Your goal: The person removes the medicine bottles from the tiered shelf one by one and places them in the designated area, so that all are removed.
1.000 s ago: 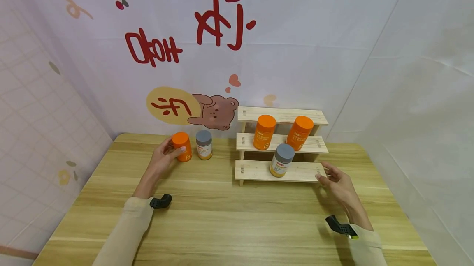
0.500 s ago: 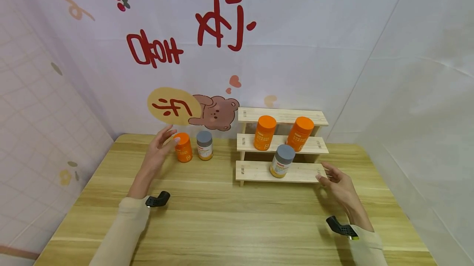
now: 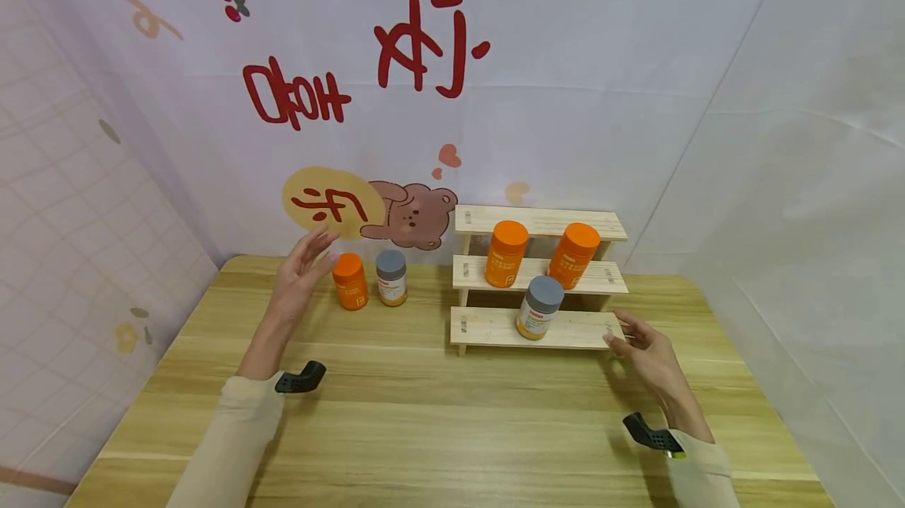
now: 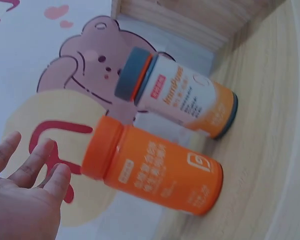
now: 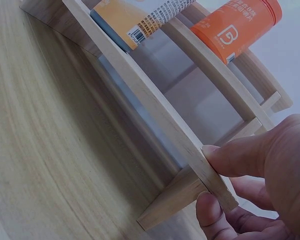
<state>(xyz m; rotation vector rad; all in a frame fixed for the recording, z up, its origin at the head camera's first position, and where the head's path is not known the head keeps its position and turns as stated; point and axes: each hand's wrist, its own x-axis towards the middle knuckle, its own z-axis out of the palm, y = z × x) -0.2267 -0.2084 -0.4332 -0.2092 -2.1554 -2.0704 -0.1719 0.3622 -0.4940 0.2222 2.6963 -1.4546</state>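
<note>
Left hand [image 3: 300, 272]: fingers loose and parted, nothing held. Thumb tip just beside the cap of an orange cylindrical plastic bottle [image 3: 350, 284], which stands upright on the far left of the pale wood-grain table [image 3: 424, 422]. I cannot tell from here whether thumb and cap brush.

Right hand [image 3: 646, 351]: pinching the right end of the lowest board of a pale wooden three-step rack [image 3: 488, 323], thumb above, fingertips below.

Outward from the left: a white-and-yellow bottle with a grey lid [image 3: 392, 279] stands just right of the orange one, a narrow gap between. On the rack, to the right: a second grey-lidded bottle [image 3: 540, 310] on the lowest step, close to its near edge; two more orange bottles, one left [image 3: 505, 257], one right [image 3: 573, 255], on the middle step.

Risks, as I judge them: a stray left thumb could tip the orange bottle into its neighbour. A tug or lift by the right could tilt the rack, spilling the front bottle first.
</note>
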